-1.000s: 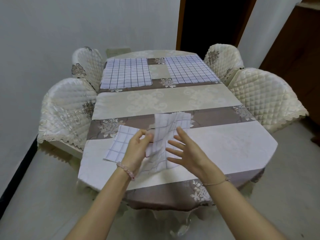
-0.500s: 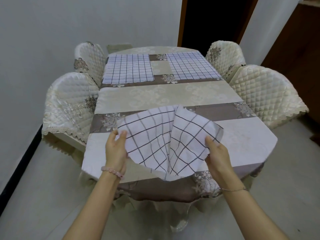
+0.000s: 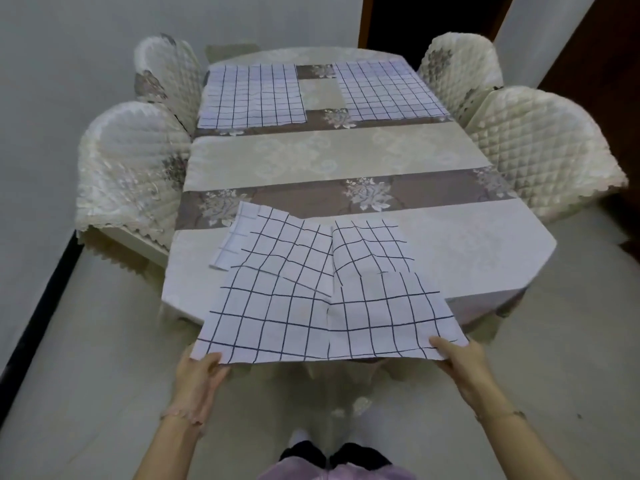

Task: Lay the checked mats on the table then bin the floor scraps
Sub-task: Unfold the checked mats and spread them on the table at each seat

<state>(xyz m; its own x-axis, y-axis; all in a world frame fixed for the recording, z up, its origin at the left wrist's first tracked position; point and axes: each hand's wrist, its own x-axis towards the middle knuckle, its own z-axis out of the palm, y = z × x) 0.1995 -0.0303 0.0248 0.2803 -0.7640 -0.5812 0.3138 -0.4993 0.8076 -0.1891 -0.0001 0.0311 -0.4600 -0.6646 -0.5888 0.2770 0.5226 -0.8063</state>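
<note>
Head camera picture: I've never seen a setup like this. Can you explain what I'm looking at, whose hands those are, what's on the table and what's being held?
There is no machine here. A person wears one wide-angle camera on the head, so the picture looks forward and down over their own arms. The left hand and right hand each pinch a near corner of a checked mat. It is only partly unfolded and spreads over the near end of the table. A folded piece with the same check peeks out from under it on the left. At the far end lie a left mat and a right mat, both flat. Covered chairs stand along both sides.
</note>
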